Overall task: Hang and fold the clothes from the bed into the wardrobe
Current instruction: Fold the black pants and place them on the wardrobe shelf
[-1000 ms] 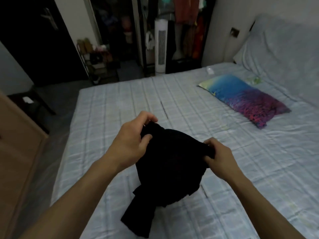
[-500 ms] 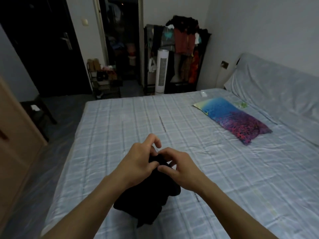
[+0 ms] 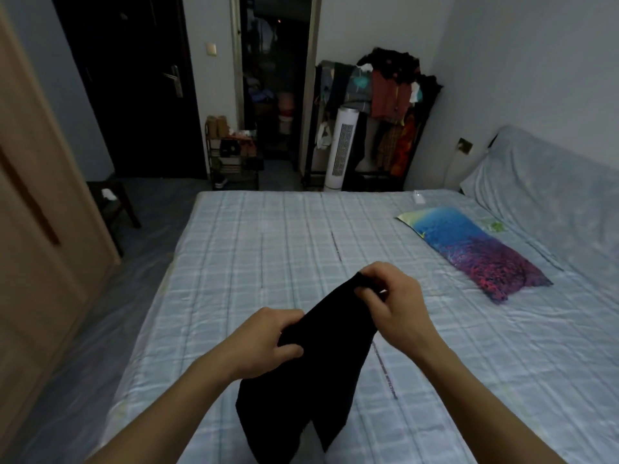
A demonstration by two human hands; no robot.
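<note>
Both my hands, left (image 3: 268,339) & right (image 3: 392,303), grip black garment (image 3: 321,356) above bed (image 3: 268,246); folding barely begun, wardrobe (image 3: 40,195) step pending.

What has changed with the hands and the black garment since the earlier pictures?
The hands, close together half a second ago, moved apart: right hand pinches the garment higher, left hand grips it lower, stretching it out. Both kept hold. The pillow stayed on the bed.

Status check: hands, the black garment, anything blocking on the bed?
Left hand and right hand both grip black garment, held above bed. Pillow off right, clear.
</note>
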